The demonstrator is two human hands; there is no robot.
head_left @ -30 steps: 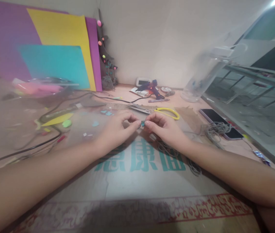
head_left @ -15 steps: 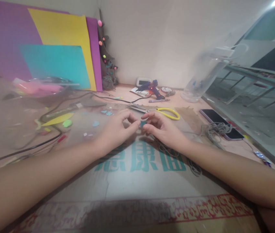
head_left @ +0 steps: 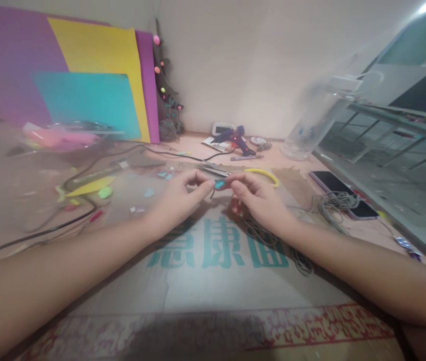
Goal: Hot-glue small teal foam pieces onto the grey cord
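Observation:
Between my two hands is a small teal piece (head_left: 219, 184), perhaps foam or felt, with a thin dark cord end hanging below it on the left. My left hand (head_left: 193, 193) pinches its left side between thumb and fingertips. On the other side, my right hand (head_left: 252, 195) grips it with thumb and forefinger, the other fingers curled beneath. Just behind my fingers lie scissors (head_left: 261, 173) with yellow handles, partly covered by my right hand. A loose grey cord (head_left: 261, 231) trails on the printed board (head_left: 197, 288) below my right hand.
At the back sits a glue gun (head_left: 237, 140) with a red light. Coloured sheets (head_left: 85, 105) lean at the left. On the right are a clear plastic jug (head_left: 310, 120), a phone (head_left: 342, 195) and a tangled cord (head_left: 335, 203). Light-blue scraps (head_left: 149, 192) and a black cable (head_left: 39, 235) lie left.
My fingers have shifted on the teal piece, so more of it shows. The right thumb has moved up, and a dark cord end now shows beneath the piece.

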